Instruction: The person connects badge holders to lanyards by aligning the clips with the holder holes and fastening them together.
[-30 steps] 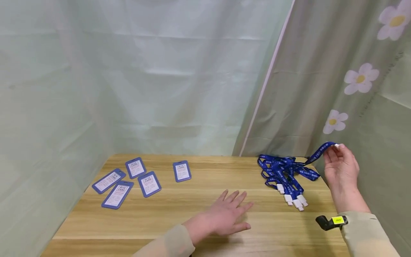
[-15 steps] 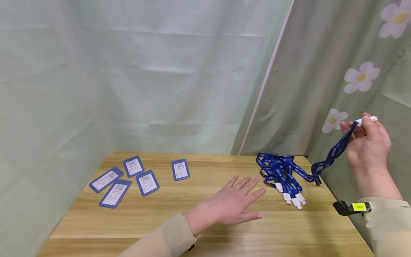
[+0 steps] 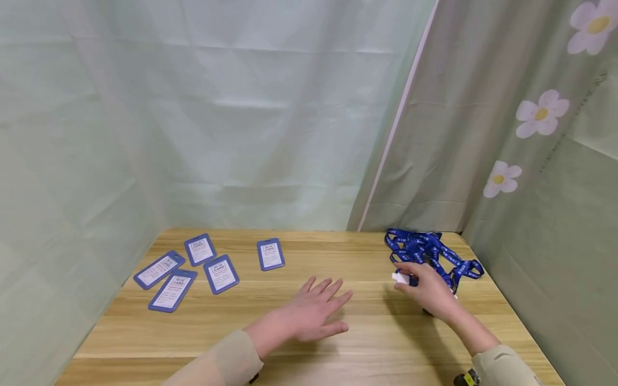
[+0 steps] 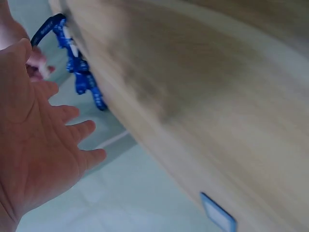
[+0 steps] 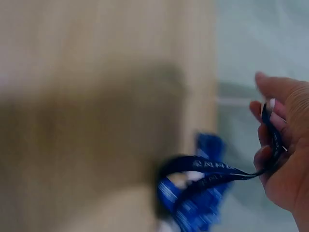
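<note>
A pale green curtain [image 3: 289, 134] is seen beyond both hands; the wooden table [image 3: 338, 257] is set below them. A heap of blue lanyards [image 3: 415, 246] is bunched just beyond the right hand [image 3: 429, 289] and is partly hidden by it. Nothing is held by the left hand [image 3: 309, 316], its fingers spread over the wood to the left of the grip; contact with the wood cannot be confirmed. Five blue-framed cards are laid farther left: four cards [image 3: 221, 274] are grouped well apart from the grip, a lone card [image 3: 271, 254] is placed nearer. A strap [image 5: 207, 166] is led from the right hand toward the heap; whether it is wholly freed cannot be told. Its white clip [image 3: 402, 278] is pinched between right thumb and fingers. Progress, as judged: early. One lanyard end is lifted; the remaining lanyards are left bunched, no strap is seen on any card, and all five are left untouched.
</note>
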`<move>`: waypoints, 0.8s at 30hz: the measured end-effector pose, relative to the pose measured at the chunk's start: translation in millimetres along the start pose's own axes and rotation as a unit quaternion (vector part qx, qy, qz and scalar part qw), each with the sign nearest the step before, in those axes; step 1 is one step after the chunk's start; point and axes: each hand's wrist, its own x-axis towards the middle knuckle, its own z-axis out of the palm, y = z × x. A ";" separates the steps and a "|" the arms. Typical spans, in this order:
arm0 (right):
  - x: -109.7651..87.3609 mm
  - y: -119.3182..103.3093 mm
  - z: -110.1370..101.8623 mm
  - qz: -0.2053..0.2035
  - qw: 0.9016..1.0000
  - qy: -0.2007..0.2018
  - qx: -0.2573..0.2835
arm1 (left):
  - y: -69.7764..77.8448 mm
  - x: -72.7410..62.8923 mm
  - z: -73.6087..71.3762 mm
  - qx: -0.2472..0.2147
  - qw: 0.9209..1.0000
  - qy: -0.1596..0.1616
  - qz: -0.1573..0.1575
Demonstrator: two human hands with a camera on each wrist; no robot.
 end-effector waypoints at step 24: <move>4.4 -25.7 75.5 -0.036 0.997 -0.048 -0.042 | -37.9 -36.4 25.8 -0.030 0.997 -0.020 -0.065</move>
